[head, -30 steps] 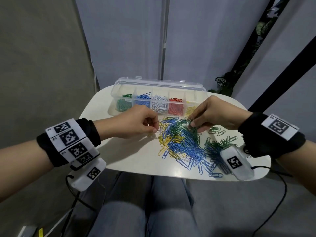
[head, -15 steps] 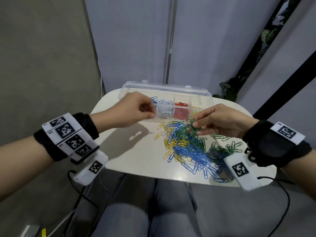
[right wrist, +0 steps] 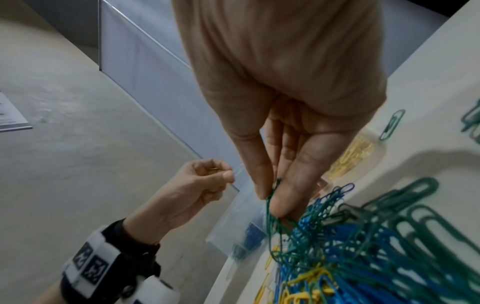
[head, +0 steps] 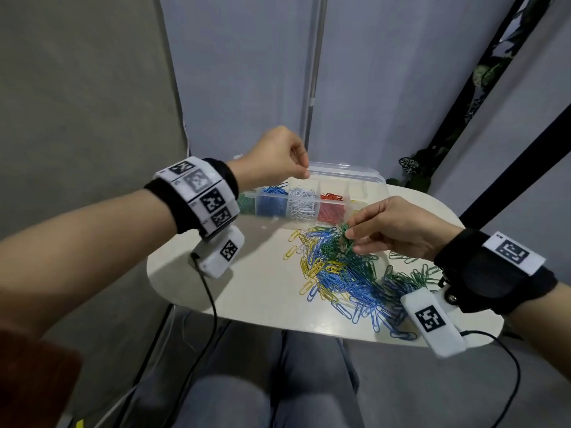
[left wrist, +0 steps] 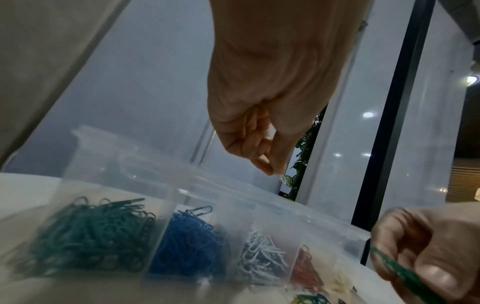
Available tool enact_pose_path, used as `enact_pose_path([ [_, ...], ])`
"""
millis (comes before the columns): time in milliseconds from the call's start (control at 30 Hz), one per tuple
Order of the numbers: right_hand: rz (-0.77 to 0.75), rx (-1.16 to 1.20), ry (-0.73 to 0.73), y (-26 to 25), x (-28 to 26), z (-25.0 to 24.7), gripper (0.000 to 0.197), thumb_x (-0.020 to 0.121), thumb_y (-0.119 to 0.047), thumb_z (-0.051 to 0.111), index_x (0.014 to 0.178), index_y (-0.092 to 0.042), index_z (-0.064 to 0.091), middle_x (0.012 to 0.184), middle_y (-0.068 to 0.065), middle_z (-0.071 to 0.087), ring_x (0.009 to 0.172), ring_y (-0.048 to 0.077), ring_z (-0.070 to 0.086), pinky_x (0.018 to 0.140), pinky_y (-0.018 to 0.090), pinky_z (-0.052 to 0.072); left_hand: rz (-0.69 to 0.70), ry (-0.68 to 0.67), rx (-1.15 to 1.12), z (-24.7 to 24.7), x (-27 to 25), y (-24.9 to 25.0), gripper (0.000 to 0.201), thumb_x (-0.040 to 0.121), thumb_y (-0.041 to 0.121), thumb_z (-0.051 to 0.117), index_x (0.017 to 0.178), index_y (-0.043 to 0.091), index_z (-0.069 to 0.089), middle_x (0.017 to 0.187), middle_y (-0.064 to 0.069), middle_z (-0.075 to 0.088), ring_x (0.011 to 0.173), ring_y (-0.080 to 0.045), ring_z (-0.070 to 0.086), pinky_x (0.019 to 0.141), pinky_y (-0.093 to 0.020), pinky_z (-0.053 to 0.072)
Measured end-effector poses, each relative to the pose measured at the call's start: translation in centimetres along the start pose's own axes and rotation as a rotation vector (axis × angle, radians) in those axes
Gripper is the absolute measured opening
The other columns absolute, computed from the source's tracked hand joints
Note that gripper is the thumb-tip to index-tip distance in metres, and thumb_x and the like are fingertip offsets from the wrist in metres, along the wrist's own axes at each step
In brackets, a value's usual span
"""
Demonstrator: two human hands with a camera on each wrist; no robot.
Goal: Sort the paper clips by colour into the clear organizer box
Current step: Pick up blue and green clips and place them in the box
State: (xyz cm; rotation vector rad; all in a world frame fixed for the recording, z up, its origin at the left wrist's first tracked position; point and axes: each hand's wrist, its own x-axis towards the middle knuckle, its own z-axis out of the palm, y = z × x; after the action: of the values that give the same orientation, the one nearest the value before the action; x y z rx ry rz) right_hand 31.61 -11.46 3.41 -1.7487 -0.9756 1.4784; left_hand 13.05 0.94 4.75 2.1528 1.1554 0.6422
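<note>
The left hand (head: 275,156) has risen from the counter (head: 247,291) to above the clear organizer box (head: 346,171), pinching a white paper clip (left wrist: 283,179) ready to drop, while the right hand (head: 398,227) pinches green clips (head: 341,242) from the pile

1. Organizer box (head: 346,171): clear plastic. Compartments, left to right: green clips (head: 246,202), blue clips (head: 273,201), white clips (head: 302,203), red clips (head: 331,206), yellow clips (right wrist: 349,153).
2. Loose pile (head: 343,273): blue, green and yellow paper clips, mixed.
3. Clip bunch (right wrist: 271,207) pinched in right hand (head: 398,228): green.
4. Table (head: 247,285): off-white, plain.
5. Wristbands (head: 491,273): black, carrying white tags with black square-code patterns.
6. Wrist units (head: 432,325): white, each with a black-and-white code marker; black cable (head: 213,307).
7. Trousers (head: 278,381): grey-blue.
8. Backdrop panels (head: 247,72): pale grey.
</note>
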Motion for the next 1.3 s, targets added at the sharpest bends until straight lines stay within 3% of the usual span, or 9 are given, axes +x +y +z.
enact_pose_path([
  [133, -0.032, 0.032, 0.007, -0.5, -0.3, -0.1, 0.014, 0.072, 0.018, 0.066, 0.077, 0.005, 0.066, 0.062, 0.015, 0.066, 0.047, 0.021, 0.064, 0.052, 0.029, 0.059, -0.026, -0.037, 0.062, 0.9, 0.6, 0.2, 0.016, 0.076, 0.013, 0.079, 0.086, 0.005, 0.070, 0.069, 0.002, 0.065, 0.063, -0.011, 0.061, 0.057, -0.019, 0.047],
  [267, -0.037, 0.073, 0.001, -0.7, -0.1, 0.0, 0.015, 0.071, 0.016, 0.067, 0.079, 0.003, 0.067, 0.064, 0.013, 0.067, 0.048, 0.021, 0.064, 0.056, 0.030, 0.060, -0.009, 0.031, 0.030, 0.2, -0.5, -0.9, 0.014, 0.077, 0.014, 0.078, 0.085, 0.007, 0.069, 0.066, 0.006, 0.060, 0.052, 0.003, 0.053, 0.049, -0.006, 0.037],
  [433, -0.035, 0.095, -0.049, -0.8, 0.0, 1.3, 0.016, 0.072, 0.015, 0.066, 0.083, 0.004, 0.067, 0.068, 0.014, 0.069, 0.053, 0.022, 0.066, 0.055, 0.028, 0.059, 0.006, 0.087, 0.032, -2.2, -3.7, -2.9, 0.009, 0.079, 0.013, 0.075, 0.083, 0.009, 0.068, 0.067, 0.003, 0.061, 0.047, 0.007, 0.050, 0.049, -0.005, 0.037],
  [567, -0.058, 0.093, -0.113, -3.0, 0.3, 3.3, 0.026, 0.069, 0.012, 0.068, 0.094, 0.006, 0.066, 0.075, 0.017, 0.070, 0.061, 0.025, 0.070, 0.055, 0.027, 0.059, -0.043, 0.181, 0.035, -4.9, -5.1, -4.9, 0.007, 0.080, 0.012, 0.074, 0.084, 0.009, 0.069, 0.071, -0.003, 0.062, 0.056, -0.002, 0.051, 0.057, -0.014, 0.041],
  [700, -0.096, 0.111, -0.157, -6.7, 0.9, 6.1, 0.019, 0.077, 0.012, 0.065, 0.095, 0.006, 0.063, 0.075, 0.019, 0.070, 0.063, 0.025, 0.071, 0.052, 0.026, 0.058, -0.076, 0.245, -0.010, -6.8, -5.6, -6.3, 0.006, 0.080, 0.010, 0.073, 0.084, 0.008, 0.069, 0.069, -0.008, 0.060, 0.063, -0.015, 0.050, 0.062, -0.026, 0.045],
  [833, -0.151, 0.108, -0.147, -10.2, 2.7, 8.9, 0.019, 0.082, 0.011, 0.062, 0.101, 0.007, 0.060, 0.072, 0.015, 0.065, 0.051, 0.018, 0.067, 0.057, 0.026, 0.059, -0.075, 0.270, -0.036, -7.8, -6.1, -7.5, 0.005, 0.080, 0.008, 0.073, 0.082, 0.008, 0.068, 0.080, -0.026, 0.067, 0.068, -0.024, 0.057, 0.072, -0.044, 0.053],
  [1033, -0.185, -0.009, -0.025, -11.5, 6.0, 12.1, 0.009, 0.080, 0.013, 0.064, 0.079, 0.006, 0.059, 0.066, 0.015, 0.064, 0.050, 0.020, 0.066, 0.052, 0.025, 0.058, -0.091, 0.279, -0.035, -8.8, -6.8, -9.1, 0.006, 0.080, 0.007, 0.072, 0.084, 0.004, 0.070, 0.080, -0.023, 0.068, 0.066, -0.018, 0.056, 0.068, -0.029, 0.047],
  [1200, -0.187, -0.166, 0.099, -10.7, 7.7, 13.5, 0.016, 0.077, 0.015, 0.067, 0.091, 0.012, 0.062, 0.068, 0.021, 0.061, 0.040, 0.020, 0.062, 0.049, 0.030, 0.058, -0.094, 0.261, -0.018, -9.0, -7.3, -9.9, 0.004, 0.080, 0.008, 0.072, 0.083, 0.006, 0.071, 0.080, -0.019, 0.069, 0.065, -0.017, 0.057, 0.067, -0.028, 0.047],
  [1300, -0.194, -0.264, 0.099, -10.7, 7.9, 13.8, 0.025, 0.074, 0.018, 0.067, 0.099, 0.015, 0.063, 0.072, 0.023, 0.062, 0.053, 0.028, 0.064, 0.055, 0.037, 0.058, -0.088, 0.254, -0.018, -9.0, -7.4, -10.2, 0.003, 0.080, 0.007, 0.071, 0.083, 0.007, 0.070, 0.080, -0.019, 0.069, 0.067, -0.019, 0.058, 0.070, -0.032, 0.049],
])
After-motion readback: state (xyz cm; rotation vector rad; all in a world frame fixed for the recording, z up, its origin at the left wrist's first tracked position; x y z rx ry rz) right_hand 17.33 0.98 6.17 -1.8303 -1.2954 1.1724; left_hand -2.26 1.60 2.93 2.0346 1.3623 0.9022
